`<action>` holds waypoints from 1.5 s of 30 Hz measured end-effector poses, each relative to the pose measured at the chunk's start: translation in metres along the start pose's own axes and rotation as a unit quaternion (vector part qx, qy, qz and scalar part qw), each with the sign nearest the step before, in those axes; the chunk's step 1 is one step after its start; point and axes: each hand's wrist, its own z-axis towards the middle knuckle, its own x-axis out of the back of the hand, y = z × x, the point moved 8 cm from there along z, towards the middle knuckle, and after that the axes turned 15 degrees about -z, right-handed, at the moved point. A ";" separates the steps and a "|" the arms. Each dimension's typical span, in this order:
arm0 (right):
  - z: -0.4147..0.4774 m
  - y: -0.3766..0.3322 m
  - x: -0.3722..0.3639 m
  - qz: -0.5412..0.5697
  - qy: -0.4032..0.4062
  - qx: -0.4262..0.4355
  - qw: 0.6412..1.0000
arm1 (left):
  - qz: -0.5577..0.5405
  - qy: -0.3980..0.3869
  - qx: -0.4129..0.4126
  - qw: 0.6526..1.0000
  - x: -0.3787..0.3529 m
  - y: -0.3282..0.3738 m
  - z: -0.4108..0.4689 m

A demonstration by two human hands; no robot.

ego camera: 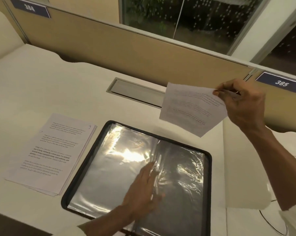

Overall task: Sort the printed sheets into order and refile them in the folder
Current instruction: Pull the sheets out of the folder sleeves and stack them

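Two hands are in view. The left hand (143, 183) lies flat, fingers straight and together, pressing on the open folder (208, 184) near its spine; whether the fingertips sit over or under the film there cannot be told. The right hand (242, 103) is raised above the desk (41, 82), forearm reaching in from the right, thumb and fingers pinching the upper corner of one sheet (189, 108). That sheet hangs clear of the desk, slightly bowed, with printed lines on the side facing the camera.

The folder is rectangular with rounded corners and a black rim. It lies open and flat, showing clear plastic pockets (113, 167) that are wrinkled and glossy, with strong glare. No paper is visible in the two facing pockets.

A stack (50, 154) of white printed sheets lies on the desk just beside the folder's left edge, its edges slightly fanned. The top sheet carries four blocks of text and a handwritten "9" in its upper right corner.

The desk is smooth and cream. A metal hatch (137, 91) is set into it in front of a tan partition (126, 53).
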 end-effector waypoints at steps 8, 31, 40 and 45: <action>-0.028 -0.050 0.027 0.166 -0.125 -0.004 0.978 | -0.226 0.239 0.137 0.935 0.120 0.008 0.022; -0.198 -0.250 -0.171 0.463 -0.418 -0.335 0.706 | -0.416 0.355 0.303 0.780 0.242 -0.079 -0.126; -0.208 -0.370 -0.239 0.367 -0.442 -0.276 0.770 | -0.267 0.372 0.361 0.812 0.338 -0.179 -0.155; -0.211 -0.416 -0.279 0.322 -0.432 -0.308 0.784 | -0.202 0.336 0.376 0.839 0.376 -0.235 -0.152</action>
